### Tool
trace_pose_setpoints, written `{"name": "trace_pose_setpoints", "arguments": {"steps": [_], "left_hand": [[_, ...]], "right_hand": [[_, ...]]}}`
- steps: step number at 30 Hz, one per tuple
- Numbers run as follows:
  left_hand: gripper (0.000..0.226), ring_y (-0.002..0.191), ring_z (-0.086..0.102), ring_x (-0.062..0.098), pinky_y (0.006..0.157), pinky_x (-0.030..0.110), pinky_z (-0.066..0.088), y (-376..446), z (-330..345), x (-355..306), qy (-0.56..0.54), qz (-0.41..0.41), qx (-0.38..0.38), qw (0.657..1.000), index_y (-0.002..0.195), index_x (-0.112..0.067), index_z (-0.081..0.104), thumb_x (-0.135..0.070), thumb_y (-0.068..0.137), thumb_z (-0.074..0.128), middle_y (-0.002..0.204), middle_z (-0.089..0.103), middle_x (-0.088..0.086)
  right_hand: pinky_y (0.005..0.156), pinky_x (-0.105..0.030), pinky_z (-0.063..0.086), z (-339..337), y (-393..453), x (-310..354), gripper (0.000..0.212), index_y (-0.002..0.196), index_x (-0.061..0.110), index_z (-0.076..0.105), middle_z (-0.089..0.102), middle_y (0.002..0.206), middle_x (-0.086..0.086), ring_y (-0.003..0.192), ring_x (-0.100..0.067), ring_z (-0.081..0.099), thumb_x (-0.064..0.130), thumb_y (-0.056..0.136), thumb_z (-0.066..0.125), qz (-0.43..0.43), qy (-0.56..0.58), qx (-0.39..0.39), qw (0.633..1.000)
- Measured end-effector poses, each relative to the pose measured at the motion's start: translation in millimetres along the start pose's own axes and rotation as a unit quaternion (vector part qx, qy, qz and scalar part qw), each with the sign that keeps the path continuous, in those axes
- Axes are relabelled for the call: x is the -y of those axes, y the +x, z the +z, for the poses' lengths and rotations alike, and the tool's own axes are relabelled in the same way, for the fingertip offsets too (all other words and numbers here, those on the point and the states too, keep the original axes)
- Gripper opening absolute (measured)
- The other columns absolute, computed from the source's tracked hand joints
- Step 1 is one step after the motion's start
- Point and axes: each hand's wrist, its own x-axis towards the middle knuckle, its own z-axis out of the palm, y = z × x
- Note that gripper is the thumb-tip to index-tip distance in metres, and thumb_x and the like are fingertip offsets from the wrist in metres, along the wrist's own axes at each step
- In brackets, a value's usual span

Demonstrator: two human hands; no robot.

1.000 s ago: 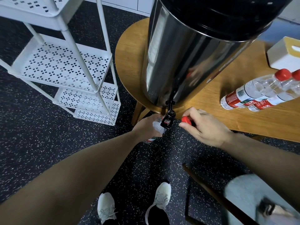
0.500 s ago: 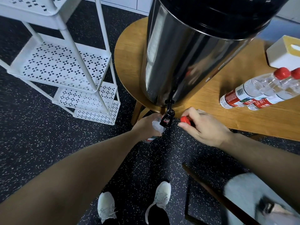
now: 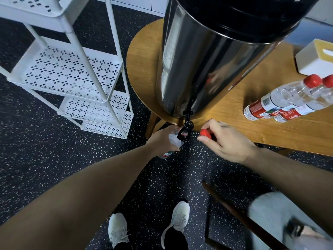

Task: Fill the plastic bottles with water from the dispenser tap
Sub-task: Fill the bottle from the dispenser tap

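Note:
A tall steel dispenser [image 3: 207,56] stands on the wooden table [image 3: 234,123], its black tap [image 3: 185,131] hanging over the table's edge. My left hand [image 3: 162,139] grips a clear plastic bottle [image 3: 175,141] with its mouth right under the tap; most of the bottle is hidden by the hand. My right hand [image 3: 227,141] pinches a red bottle cap [image 3: 205,133] just right of the tap. Two capped bottles [image 3: 281,101] with red labels lie on their sides on the table at the right.
A white perforated shelf rack [image 3: 72,73] stands on the speckled dark floor at the left. A white box [image 3: 315,58] sits at the table's far right. My feet in white shoes [image 3: 149,226] are below. A dark wooden bar [image 3: 239,215] crosses the lower right.

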Motion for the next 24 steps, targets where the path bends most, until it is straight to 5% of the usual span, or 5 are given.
{"name": "trace_pose_setpoints", "arguments": {"steps": [24], "left_hand": [[0.079, 0.107, 0.060, 0.017, 0.087, 0.031, 0.049, -1.5, -0.9, -1.3, 0.002, 0.008, -0.003, 1.000, 0.138, -0.041, 0.044, -0.029, 0.072, 0.085, 0.123, 0.062, -0.010]], "right_hand": [[0.064, -0.007, 0.026, -3.5, -0.4, 2.6, 0.055, 0.107, 0.017, 0.046, 0.037, 0.079, 0.026, 0.077, -0.008, 0.045, 0.066, 0.091, 0.025, 0.006, 0.018, 0.007, 1.000]]}}
